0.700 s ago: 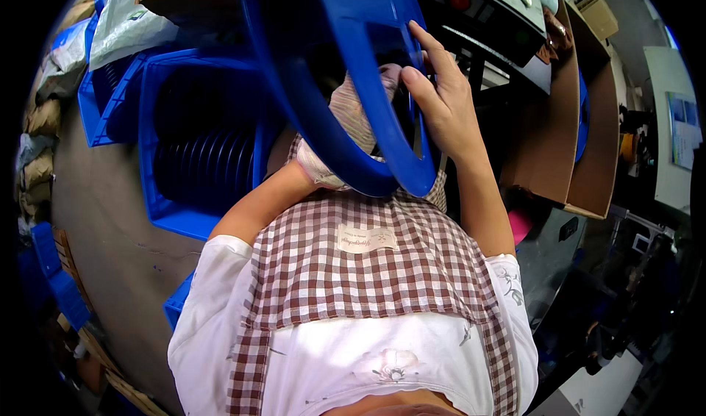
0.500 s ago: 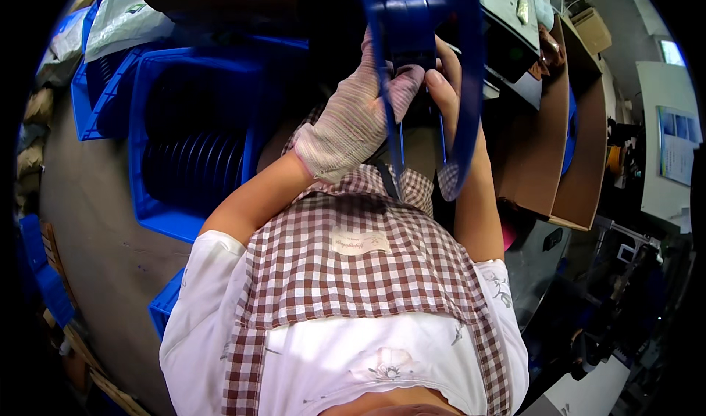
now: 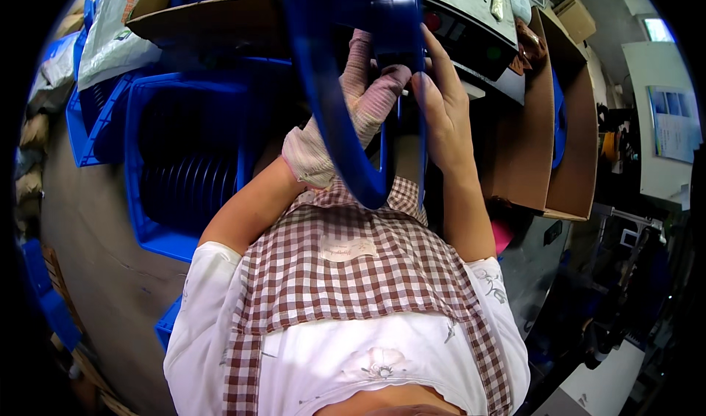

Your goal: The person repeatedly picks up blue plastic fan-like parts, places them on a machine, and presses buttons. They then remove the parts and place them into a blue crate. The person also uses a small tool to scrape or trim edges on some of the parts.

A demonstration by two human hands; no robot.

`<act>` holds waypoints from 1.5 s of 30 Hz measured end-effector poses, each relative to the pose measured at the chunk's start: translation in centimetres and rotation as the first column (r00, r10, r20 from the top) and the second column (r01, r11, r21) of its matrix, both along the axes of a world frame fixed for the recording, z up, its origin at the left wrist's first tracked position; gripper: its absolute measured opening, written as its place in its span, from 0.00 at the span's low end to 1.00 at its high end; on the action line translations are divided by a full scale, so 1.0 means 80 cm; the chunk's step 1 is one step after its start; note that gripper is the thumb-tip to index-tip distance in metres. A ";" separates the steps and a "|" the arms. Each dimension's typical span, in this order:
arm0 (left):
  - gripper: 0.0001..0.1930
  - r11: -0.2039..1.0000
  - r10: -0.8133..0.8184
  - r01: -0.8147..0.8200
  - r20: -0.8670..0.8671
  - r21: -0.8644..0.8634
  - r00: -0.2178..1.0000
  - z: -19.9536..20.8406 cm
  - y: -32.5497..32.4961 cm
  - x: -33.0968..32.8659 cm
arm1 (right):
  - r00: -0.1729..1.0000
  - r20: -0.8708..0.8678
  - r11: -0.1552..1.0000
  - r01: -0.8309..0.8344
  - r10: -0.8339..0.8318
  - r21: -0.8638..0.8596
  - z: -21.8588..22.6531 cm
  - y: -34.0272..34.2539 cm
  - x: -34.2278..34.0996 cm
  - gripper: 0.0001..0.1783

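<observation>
Apparently held up at upper centre for work about its hub (image 3: 392, 6), a blue plastic double-flanged reel (image 3: 332, 115) is gripped by the knit-gloved left hand (image 3: 365, 107), the bare right hand (image 3: 447, 107) being set against its right side, closure unclear, and steady support seems called for next.

Blue spool (image 3: 323, 85) — gloved hand (image 3: 364, 101), bare hand (image 3: 447, 118)

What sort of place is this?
Likely a workshop or packing area: a blue crate holding a row of dark discs, an open cardboard box at right, and a large blue reel being held.
</observation>
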State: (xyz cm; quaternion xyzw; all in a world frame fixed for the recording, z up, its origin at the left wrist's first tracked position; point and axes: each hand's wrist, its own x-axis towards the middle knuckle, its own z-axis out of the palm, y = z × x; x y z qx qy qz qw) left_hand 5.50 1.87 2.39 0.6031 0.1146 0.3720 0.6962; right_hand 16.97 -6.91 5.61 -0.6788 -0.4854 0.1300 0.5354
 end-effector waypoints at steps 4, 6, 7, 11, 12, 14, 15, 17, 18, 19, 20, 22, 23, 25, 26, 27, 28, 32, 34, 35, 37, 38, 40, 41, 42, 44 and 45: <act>0.31 0.990 -0.051 0.047 -0.028 -0.135 0.998 0.012 -0.006 -0.003 | 0.999 0.051 0.998 0.001 0.002 -0.058 0.015 -0.003 0.005 0.38; 0.32 0.984 -0.088 0.079 -0.052 -0.157 0.995 0.002 0.003 -0.002 | 0.995 0.103 0.997 0.015 -0.007 -0.078 0.019 -0.001 0.008 0.39; 0.33 0.982 -0.100 0.089 -0.057 -0.165 0.993 -0.002 0.006 -0.001 | 0.987 0.159 0.993 0.043 -0.026 -0.107 0.020 0.000 0.010 0.40; 0.37 0.980 -0.104 0.111 0.050 -0.166 0.993 -0.007 0.007 0.017 | 0.965 0.257 0.971 0.104 -0.046 -0.215 0.032 0.001 0.018 0.43; 0.38 0.979 -0.120 0.123 0.031 -0.161 0.992 -0.009 0.010 0.021 | 0.962 0.272 0.968 0.106 -0.041 -0.227 0.036 0.003 0.022 0.43; 0.39 0.977 -0.150 0.147 -0.009 -0.152 0.989 -0.016 0.019 0.028 | 0.954 0.300 0.962 0.110 -0.031 -0.252 0.041 0.006 0.031 0.44; 0.39 0.981 -0.149 0.150 0.017 -0.123 0.989 -0.019 0.022 0.035 | 0.955 0.295 0.967 0.096 -0.024 -0.234 0.044 0.008 0.035 0.44; 0.40 0.986 -0.151 0.156 0.068 -0.065 0.986 -0.019 0.029 0.048 | 0.958 0.288 0.978 0.070 -0.010 -0.198 0.049 0.012 0.044 0.44; 0.39 0.985 -0.158 0.162 0.076 -0.056 0.985 -0.014 0.029 0.046 | 0.955 0.295 0.976 0.065 0.000 -0.210 0.055 0.010 0.043 0.44; 0.38 0.984 -0.169 0.173 0.073 -0.051 0.983 -0.007 0.029 0.041 | 0.953 0.303 0.973 0.061 0.009 -0.221 0.063 0.007 0.041 0.45; 0.38 0.982 -0.178 0.181 0.047 -0.049 0.983 -0.004 0.032 0.044 | 0.951 0.309 0.971 0.056 0.019 -0.234 0.070 0.004 0.040 0.45; 0.36 0.978 -0.200 0.199 -0.011 -0.055 0.980 0.009 0.036 0.047 | 0.935 0.353 0.955 0.079 0.028 -0.286 0.083 0.005 0.045 0.45; 0.36 0.976 -0.212 0.210 -0.036 -0.054 0.977 0.014 0.040 0.050 | 0.928 0.371 0.952 0.089 0.027 -0.293 0.087 0.007 0.047 0.45; 0.35 0.971 -0.239 0.237 -0.069 -0.034 0.969 0.018 0.046 0.055 | 0.927 0.373 0.945 0.097 0.028 -0.312 0.093 0.008 0.051 0.45; 0.36 0.966 -0.257 0.259 -0.103 0.012 0.961 0.018 0.049 0.049 | 0.936 0.349 0.949 0.077 0.036 -0.307 0.093 0.008 0.056 0.45; 0.37 0.958 -0.273 0.282 -0.137 0.051 0.952 0.019 0.056 0.052 | 0.945 0.323 0.952 0.056 0.046 -0.300 0.090 0.008 0.058 0.45; 0.39 0.955 -0.284 0.292 -0.122 0.055 0.951 0.022 0.055 0.051 | 0.953 0.298 0.956 0.035 0.056 -0.293 0.089 0.008 0.059 0.46; 0.42 0.930 -0.347 0.366 -0.288 0.013 0.892 0.076 0.058 0.050 | 0.956 0.284 0.949 0.023 0.071 -0.316 0.105 0.006 0.069 0.47; 0.39 0.901 -0.380 0.413 -0.217 0.135 0.899 0.055 0.085 0.054 | 0.924 0.371 0.945 0.034 0.094 -0.325 0.111 -0.001 0.076 0.46; 0.36 0.879 -0.426 0.448 -0.151 0.166 0.892 0.037 0.085 0.037 | 0.901 0.418 0.940 0.039 0.114 -0.340 0.113 -0.010 0.078 0.46; 0.28 0.833 -0.554 0.553 0.023 0.030 0.832 0.034 0.123 0.047 | 0.908 0.394 0.914 0.035 0.140 -0.405 0.125 -0.010 0.098 0.44; 0.23 0.808 -0.578 0.586 0.108 -0.058 0.809 0.038 0.144 0.057 | 0.891 0.432 0.913 0.049 0.143 -0.405 0.128 -0.007 0.115 0.43; 0.18 0.869 -0.492 0.493 -0.048 0.032 0.869 0.053 0.190 0.075 | 0.848 0.509 0.908 0.086 0.149 -0.409 0.134 0.008 0.149 0.44; 0.17 0.905 -0.352 0.394 -0.240 0.159 0.905 0.054 0.190 0.062 | 0.846 0.507 0.883 0.102 0.165 -0.458 0.133 0.000 0.156 0.44; 0.16 0.924 -0.269 0.322 -0.250 0.204 0.930 0.056 0.209 0.075 | 0.820 0.550 0.882 0.134 0.157 -0.452 0.127 0.016 0.173 0.45; 0.13 0.971 -0.190 0.203 -0.107 0.130 0.976 0.055 0.243 0.112 | 0.777 0.619 0.883 0.210 0.109 -0.420 0.120 0.052 0.214 0.41; 0.13 0.953 -0.284 0.282 -0.007 -0.109 0.959 0.063 0.252 0.126 | 0.751 0.652 0.877 0.240 0.103 -0.416 0.108 0.074 0.254 0.42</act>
